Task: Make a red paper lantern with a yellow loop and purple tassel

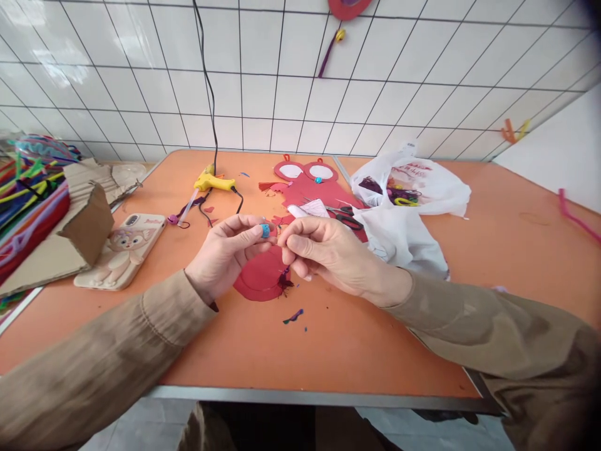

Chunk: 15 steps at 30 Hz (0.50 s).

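Head view: we see the left hand (225,249) pinching a small blue piece (265,231) between thumb and index finger, held above the orange surface (366,351). Right hand (340,255) just beside it, thumb and fingertips closed together; we can't tell if something thin sits in that pinch. Both hands partly cover the red material.

Below the hands, we have a round red piece (260,275) with a dark tassel (285,283) at its right edge. Small dark scrap (293,316) nearer the front edge. Behind the hands: larger red sheet (305,193), dark-handled scissors (346,217), and a red double-ring piece (306,171) with white centres and a small blue bell (318,180).

Left side, we get a yellow glue gun (213,182) with a black cord, a pink bell (173,219) near it, then a phone in a cartoon case (121,252) beside folded cardboard (87,228) and a pile of coloured pipe cleaners (28,200).

Right side, white plastic bag (444,188), open, purple and yellow-green items inside. Up on the tiled wall (263,94), we see part of a red ring (348,9) and, below it, a gold bell (340,35) with a purple tassel.
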{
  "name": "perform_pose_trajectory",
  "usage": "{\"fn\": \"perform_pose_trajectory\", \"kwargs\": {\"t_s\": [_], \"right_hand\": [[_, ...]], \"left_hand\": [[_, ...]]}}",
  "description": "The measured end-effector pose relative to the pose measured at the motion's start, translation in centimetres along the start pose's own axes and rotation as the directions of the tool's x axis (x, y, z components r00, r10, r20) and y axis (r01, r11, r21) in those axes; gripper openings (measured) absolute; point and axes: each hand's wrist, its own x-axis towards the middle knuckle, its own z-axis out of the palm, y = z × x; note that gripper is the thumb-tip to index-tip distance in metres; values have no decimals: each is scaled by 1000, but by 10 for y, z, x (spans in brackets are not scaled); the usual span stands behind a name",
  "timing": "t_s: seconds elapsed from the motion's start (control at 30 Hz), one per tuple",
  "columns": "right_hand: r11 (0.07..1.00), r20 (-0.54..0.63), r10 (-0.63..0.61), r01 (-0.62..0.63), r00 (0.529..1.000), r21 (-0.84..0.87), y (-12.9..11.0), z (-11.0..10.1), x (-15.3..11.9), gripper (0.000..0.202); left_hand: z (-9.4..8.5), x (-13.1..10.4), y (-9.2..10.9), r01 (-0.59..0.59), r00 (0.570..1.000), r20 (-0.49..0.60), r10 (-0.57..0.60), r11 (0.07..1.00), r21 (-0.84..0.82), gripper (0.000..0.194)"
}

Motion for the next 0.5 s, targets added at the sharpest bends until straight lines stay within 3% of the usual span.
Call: {"fn": "perform_pose_trajectory", "kwargs": {"t_s": [0.1, 0.2, 0.3, 0.4, 0.5], "right_hand": [[1000, -4, 8, -8, 1000, 2, 2, -1, -1, 29], [999, 75, 3, 0, 997, -41, 4, -1, -7, 27], [991, 261, 90, -61, 961, -117, 3, 1, -16, 22], [952, 418, 219, -99, 882, -290, 2, 4, -22, 14], [894, 408, 254, -52, 877, -446, 7, 5, -22, 10]], "left_hand": [[-1, 1, 2, -12, 999, -30, 15, 996, 88, 25], [-6, 7, 6, -108, 982, -111, 153, 936, 334, 23], [-16, 16, 9, -150, 945, -141, 294, 776, 613, 18], [-26, 24, 10, -90, 945, -109, 308, 565, 820, 15], [-32, 28, 8, -88, 950, -21, 312, 331, 940, 13]]}}
